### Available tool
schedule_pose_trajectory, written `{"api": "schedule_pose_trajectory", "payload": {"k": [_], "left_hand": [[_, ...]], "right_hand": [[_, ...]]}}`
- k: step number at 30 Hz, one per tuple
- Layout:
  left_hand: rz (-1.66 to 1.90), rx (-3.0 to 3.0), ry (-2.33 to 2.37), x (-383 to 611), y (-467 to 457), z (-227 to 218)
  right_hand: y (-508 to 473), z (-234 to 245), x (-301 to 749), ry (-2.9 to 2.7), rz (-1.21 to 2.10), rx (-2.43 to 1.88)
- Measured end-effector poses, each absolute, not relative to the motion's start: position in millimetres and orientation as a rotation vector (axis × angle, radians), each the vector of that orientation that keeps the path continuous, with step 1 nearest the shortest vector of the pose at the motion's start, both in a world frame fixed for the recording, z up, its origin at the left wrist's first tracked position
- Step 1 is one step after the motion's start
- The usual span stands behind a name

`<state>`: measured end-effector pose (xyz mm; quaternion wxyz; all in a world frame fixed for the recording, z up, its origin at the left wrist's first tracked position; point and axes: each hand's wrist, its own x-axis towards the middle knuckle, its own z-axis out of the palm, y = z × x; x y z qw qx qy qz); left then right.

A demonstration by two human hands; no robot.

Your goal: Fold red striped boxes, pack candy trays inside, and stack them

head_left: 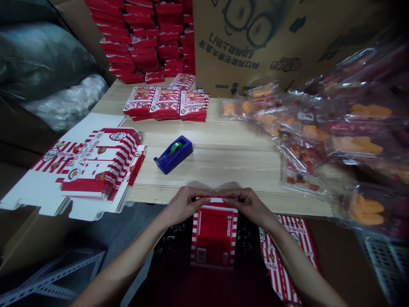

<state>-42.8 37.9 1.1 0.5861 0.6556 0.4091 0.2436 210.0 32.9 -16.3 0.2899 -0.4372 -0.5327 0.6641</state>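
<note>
A red box with striped edges (214, 234) lies in front of my body, just below the table's near edge, with its printed panel facing up. My left hand (188, 204) grips the box's far left corner, thumb on top. At the far right corner my right hand (247, 205) pinches it the same way, fingers over the far edge. Whether the far flap is tucked in is hidden by my fingers. Beyond my hands, a blue tape dispenser (175, 154) with a green roll stands on the table.
Flat printed cartons (99, 164) are stacked at left. Filled red boxes (165, 101) sit farther back, before a tall red stack (145, 40) and a big cardboard box (243, 51). Clear bags of orange pieces (306, 132) cover the right side. Striped cardboard (292, 256) lies beside my right forearm.
</note>
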Motion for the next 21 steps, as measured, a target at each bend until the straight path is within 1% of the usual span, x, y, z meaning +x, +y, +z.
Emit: {"api": "schedule_pose_trajectory", "payload": {"k": [4,13,18,21], "left_hand": [[0.58,1.486,0.957,-40.4,39.1,-2.0],[0.524,1.504,0.93,-40.0,48.9,-6.1],[0.527,1.661,0.915,-42.9,38.5,4.9],[0.541,1.795,0.939,-46.9,22.2,10.9]], "right_hand": [[32.7,-15.9,209.0,-1.413,1.744,-1.186],[34.3,-13.6,213.6,-1.437,1.795,-1.14],[22.5,-14.3,215.5,-1.611,1.582,-1.133],[9.7,-8.1,220.6,-1.728,1.508,-1.139]]}}
